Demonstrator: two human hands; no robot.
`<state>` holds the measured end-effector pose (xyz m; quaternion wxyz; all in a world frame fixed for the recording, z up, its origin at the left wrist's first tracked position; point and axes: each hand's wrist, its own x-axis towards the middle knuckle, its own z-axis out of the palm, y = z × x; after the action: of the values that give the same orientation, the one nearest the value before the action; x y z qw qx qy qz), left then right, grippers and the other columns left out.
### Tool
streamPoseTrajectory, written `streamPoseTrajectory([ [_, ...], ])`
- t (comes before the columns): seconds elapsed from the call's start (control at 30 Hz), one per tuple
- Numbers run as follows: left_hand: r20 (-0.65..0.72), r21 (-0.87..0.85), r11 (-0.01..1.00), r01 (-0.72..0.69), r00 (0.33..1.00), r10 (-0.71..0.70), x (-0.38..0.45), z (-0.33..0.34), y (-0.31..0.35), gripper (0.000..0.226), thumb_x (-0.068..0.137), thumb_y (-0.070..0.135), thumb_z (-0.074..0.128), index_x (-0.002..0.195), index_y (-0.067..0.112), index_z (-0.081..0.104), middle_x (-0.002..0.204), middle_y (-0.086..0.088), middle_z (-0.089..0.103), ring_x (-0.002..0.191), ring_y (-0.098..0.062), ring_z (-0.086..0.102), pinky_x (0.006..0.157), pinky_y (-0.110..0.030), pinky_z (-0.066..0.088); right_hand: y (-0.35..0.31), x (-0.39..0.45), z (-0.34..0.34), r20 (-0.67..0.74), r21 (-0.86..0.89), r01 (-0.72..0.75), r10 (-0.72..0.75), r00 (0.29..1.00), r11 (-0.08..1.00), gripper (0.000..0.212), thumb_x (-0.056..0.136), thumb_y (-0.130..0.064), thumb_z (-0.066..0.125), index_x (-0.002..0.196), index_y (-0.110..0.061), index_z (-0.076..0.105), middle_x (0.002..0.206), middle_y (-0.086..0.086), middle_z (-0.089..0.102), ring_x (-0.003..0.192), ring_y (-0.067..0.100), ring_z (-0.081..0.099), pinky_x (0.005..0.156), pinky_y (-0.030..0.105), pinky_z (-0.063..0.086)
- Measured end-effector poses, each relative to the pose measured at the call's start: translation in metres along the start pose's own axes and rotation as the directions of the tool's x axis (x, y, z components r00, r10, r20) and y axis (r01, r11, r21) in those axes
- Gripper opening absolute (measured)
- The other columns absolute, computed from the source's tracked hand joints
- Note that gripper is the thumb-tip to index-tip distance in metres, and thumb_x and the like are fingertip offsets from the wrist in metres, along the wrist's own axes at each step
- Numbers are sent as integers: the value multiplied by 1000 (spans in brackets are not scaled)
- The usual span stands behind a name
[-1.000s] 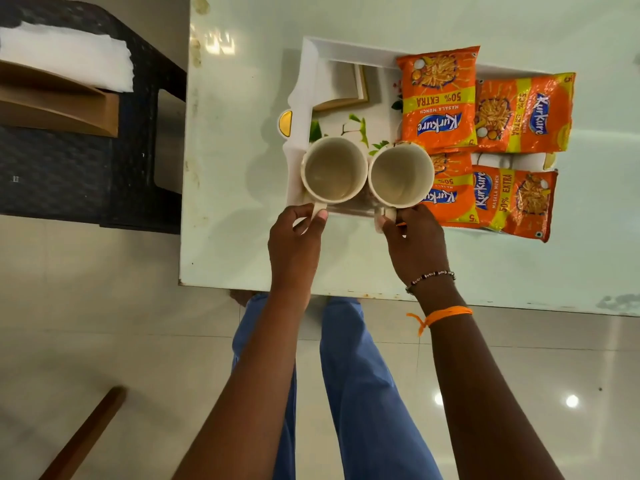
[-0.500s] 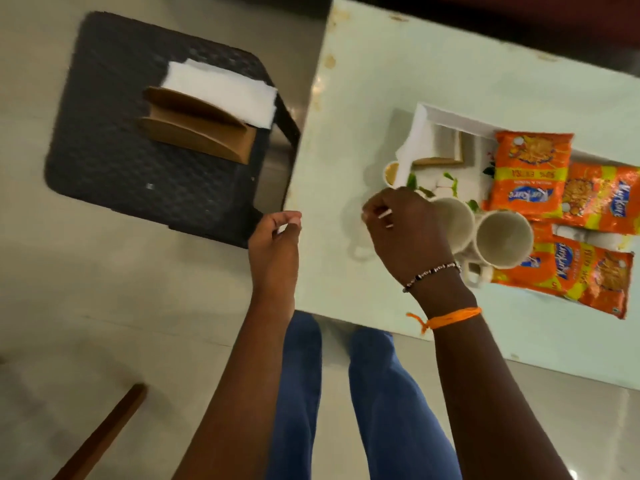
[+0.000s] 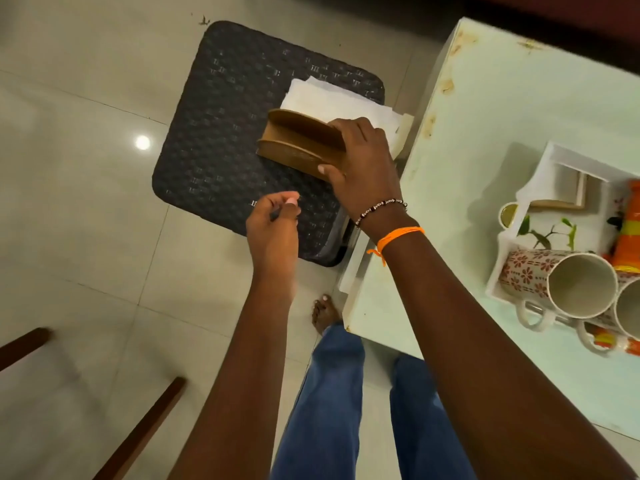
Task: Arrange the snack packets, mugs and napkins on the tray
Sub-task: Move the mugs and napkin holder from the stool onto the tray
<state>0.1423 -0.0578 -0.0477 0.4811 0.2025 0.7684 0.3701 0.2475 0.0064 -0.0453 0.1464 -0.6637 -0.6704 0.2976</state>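
Pale floor tiles (image 3: 86, 209) fill the left of my view, with a dark woven stool (image 3: 221, 133) standing just beside the pale green worktop (image 3: 502, 109). On the stool I see my right hand (image 3: 363, 168) wrapped over the near end of the brown wooden napkin holder (image 3: 298, 143): fingers curled over its top edge, thumb pressed against its near face, so the grip is clamped on the holder. White napkins (image 3: 332, 102) lie on the far side of the holder, partly under my fingers. That arm reaches forward and leftward across the worktop's corner, wrist carrying a bead bracelet (image 3: 381, 207) and an orange thread (image 3: 398, 237).

My left hand (image 3: 273, 226) hovers over the stool's near edge, close to the holder but apart from it; thumb and forefinger are drawn together and I see nothing between them.

Over on the worktop sits the white tray (image 3: 568, 161), with two floral mugs (image 3: 561, 282) at its near edge, handles toward me, and orange snack packets (image 3: 628, 230) at the frame's right border. A dark wooden chair leg (image 3: 138, 431) crosses the lower left floor
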Motion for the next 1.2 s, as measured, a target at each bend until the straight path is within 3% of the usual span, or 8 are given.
streamPoseTrajectory([
  [0.33, 164, -5, 1000, 21, 986, -19, -29, 38, -4, 15, 91, 11, 52, 85, 21, 62, 89, 4, 65, 90, -12, 63, 82, -21, 49, 65, -76, -72, -233, 144, 1, 33, 972, 990, 45, 83, -19, 62, 122, -3, 47, 120, 16, 55, 106, 24, 55, 85, 23, 44],
  [0.43, 275, 8, 1000, 0, 961, -2, -53, 68, -5, 16, 92, 9, 50, 86, 18, 62, 87, 1, 64, 85, -13, 64, 76, -17, 50, 114, -108, -112, -305, 159, -65, 112, 946, 985, 45, 82, -14, 63, 120, 3, 46, 116, 21, 53, 106, 28, 55, 89, 31, 47],
  [0.53, 409, 42, 999, -16, 913, -2, -79, 99, -6, 17, 93, 8, 49, 84, 18, 59, 87, 0, 64, 80, -13, 65, 75, -17, 52, 164, -132, -144, -334, 185, -147, 203, 921, 972, 46, 80, -10, 63, 120, 4, 45, 117, 23, 51, 105, 26, 54, 89, 26, 46],
  [0.63, 503, 62, 998, -9, 864, -24, -109, 131, -10, 15, 91, 11, 53, 83, 22, 60, 94, 0, 65, 88, -15, 66, 80, -18, 53, 209, -150, -165, -303, 298, -214, 305, 903, 930, 49, 78, -12, 63, 120, 2, 41, 121, 24, 48, 109, 33, 55, 93, 34, 49],
  [0.73, 540, 134, 988, -82, 842, -3, -139, 160, -18, 17, 88, 17, 57, 103, 24, 60, 113, 4, 63, 106, -10, 60, 88, -18, 49, 245, -157, -178, -221, 403, -272, 381, 898, 874, 51, 75, -12, 64, 119, -1, 40, 124, 22, 49, 112, 31, 56, 96, 38, 49],
  [0.83, 593, 136, 980, -143, 804, 35, -159, 181, -22, 39, 89, 22, 57, 125, 30, 46, 124, 13, 52, 102, 5, 53, 67, 1, 44, 273, -155, -181, -145, 394, -297, 378, 915, 870, 49, 76, -4, 66, 118, 0, 40, 124, 22, 49, 113, 32, 55, 97, 43, 49],
  [0.97, 599, 181, 969, -167, 801, 26, -170, 207, -25, 52, 90, 29, 56, 137, 34, 34, 146, 10, 39, 126, -6, 41, 79, -10, 37, 295, -150, -180, -45, 316, -299, 328, 944, 901, 48, 74, 1, 67, 117, -1, 44, 123, 22, 50, 112, 31, 54, 96, 47, 49],
  [1.2, 536, 366, 914, -174, 843, -54, -171, 240, -33, 39, 96, 36, 40, 133, 25, 47, 141, 3, 47, 126, -12, 44, 96, -25, 33, 318, -153, -189, -30, 175, -219, 228, 973, 960, 50, 68, -3, 74, 113, -1, 53, 117, 21, 56, 108, 34, 55, 94, 47, 49],
])
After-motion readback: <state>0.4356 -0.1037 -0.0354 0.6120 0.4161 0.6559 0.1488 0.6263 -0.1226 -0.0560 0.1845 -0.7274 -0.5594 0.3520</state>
